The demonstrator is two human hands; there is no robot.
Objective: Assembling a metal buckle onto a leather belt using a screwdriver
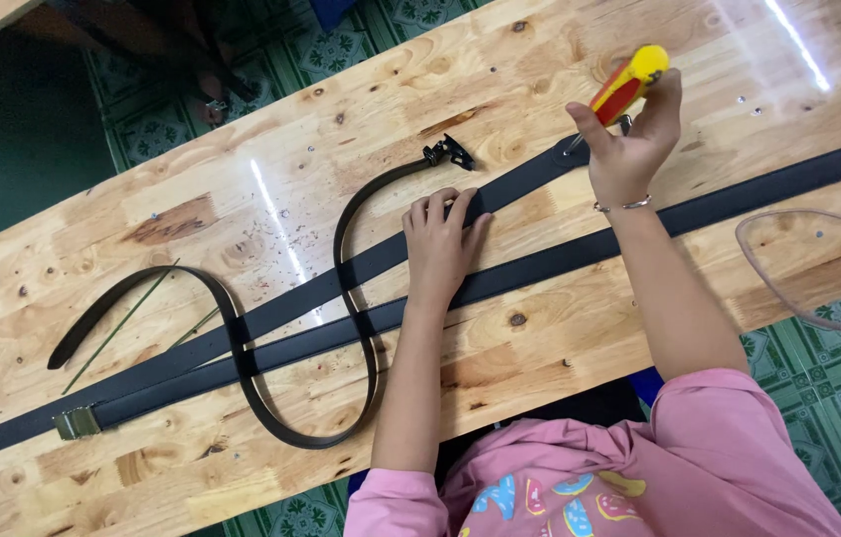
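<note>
The right hand (pixel 629 149) is closed around a red-and-yellow-handled screwdriver (pixel 624 88), its tip standing on the end of a black belt (pixel 525 179) that lies flat on the wooden table (pixel 242 209). The left hand (pixel 440 239) presses open-palmed on the same belt near the tool. To work cleanly, the tool probably wants to stay upright while the flat hand keeps the strap from sliding or twisting.

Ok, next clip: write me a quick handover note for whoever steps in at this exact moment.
Left hand: flat, pressing a black belt onto the wooden table.
Right hand: gripping a red and yellow screwdriver, tip down on that belt's end.
A second long black belt with a metal buckle lies alongside; a third belt curls in loops over both.
Done: belt pinned, tool set on it.
Left: cannot tell how far the work at the tip has got.
</note>
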